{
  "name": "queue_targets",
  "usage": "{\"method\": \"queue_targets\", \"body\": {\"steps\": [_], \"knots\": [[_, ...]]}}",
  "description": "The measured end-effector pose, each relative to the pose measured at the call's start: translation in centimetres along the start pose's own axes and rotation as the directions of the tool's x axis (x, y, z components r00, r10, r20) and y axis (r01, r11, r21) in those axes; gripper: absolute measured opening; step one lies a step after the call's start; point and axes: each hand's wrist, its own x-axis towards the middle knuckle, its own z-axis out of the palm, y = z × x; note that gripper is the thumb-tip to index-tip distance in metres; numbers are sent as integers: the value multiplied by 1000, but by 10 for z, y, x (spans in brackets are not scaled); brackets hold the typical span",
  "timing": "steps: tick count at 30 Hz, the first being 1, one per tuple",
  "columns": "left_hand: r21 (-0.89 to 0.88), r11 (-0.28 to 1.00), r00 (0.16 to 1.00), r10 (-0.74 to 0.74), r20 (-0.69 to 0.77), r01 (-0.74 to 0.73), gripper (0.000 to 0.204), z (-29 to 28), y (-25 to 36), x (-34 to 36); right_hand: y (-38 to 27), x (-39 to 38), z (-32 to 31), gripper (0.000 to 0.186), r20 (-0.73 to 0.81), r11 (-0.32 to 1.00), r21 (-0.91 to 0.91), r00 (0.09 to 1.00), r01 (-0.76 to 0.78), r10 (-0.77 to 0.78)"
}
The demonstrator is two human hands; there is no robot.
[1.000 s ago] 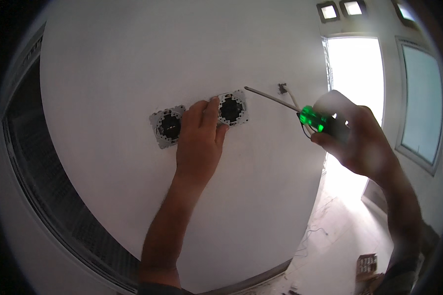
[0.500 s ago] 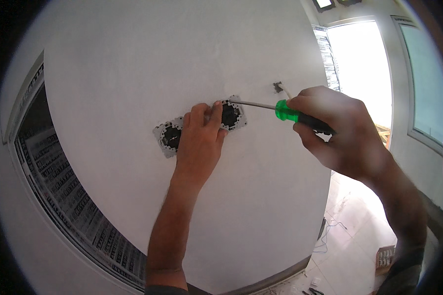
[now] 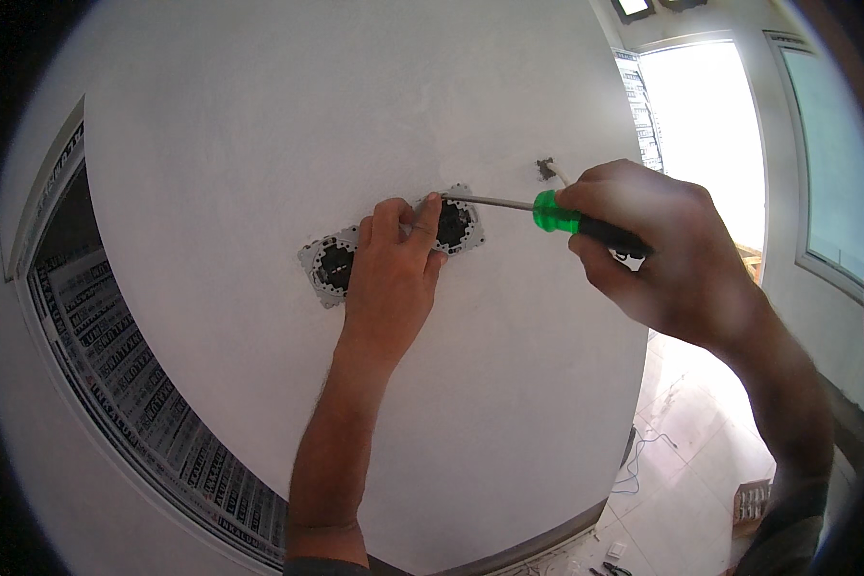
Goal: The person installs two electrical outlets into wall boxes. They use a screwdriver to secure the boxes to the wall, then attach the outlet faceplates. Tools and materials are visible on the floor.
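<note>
Two grey square mounting frames with black centres are on the white wall: a left one (image 3: 334, 269) and a right one (image 3: 456, 223). My left hand (image 3: 389, 283) lies across them, fingers close together, its index fingertip pressed on the upper part of the right frame. My right hand (image 3: 672, 250) is closed round a green-and-black screwdriver (image 3: 557, 211), held nearly level. The steel shaft reaches left to the top of the right frame, where its tip is beside or behind my left index fingertip.
A wall hole (image 3: 545, 168) with a white cable is to the right. Beyond are a bright doorway (image 3: 696, 144) and a frosted window (image 3: 826, 163). A dark taped opening (image 3: 125, 346) is at left. A wire, box (image 3: 751, 501) and small tools lie on the tiled floor (image 3: 682, 432).
The screwdriver has come left and down from mid-air onto the right frame. My left index fingertip has slid slightly right toward the shaft. The view has shifted a little.
</note>
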Motion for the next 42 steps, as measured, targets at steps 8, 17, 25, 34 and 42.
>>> {"method": "queue_targets", "body": {"steps": [8,17,25,34,42], "knots": [[19,1000,1000,0,9,0,65,-3,-1,1,-23,-4,1,26,159,865,-439,968,244,-193],[16,1000,1000,-3,3,3,65,-2,-1,1,-32,-9,4,20,235,794,-471,923,384,-306],[-21,1000,1000,-10,-6,9,67,-3,-1,-1,-48,25,-15,19,146,981,-194,989,0,29],[-81,997,975,-14,-222,-4,75,14,-2,-13,-45,44,-15,21,-5,948,-253,980,190,-198],[-45,997,963,51,-263,-65,78,18,-10,-17,-44,37,-20,20,126,893,-360,963,269,-239]]}}
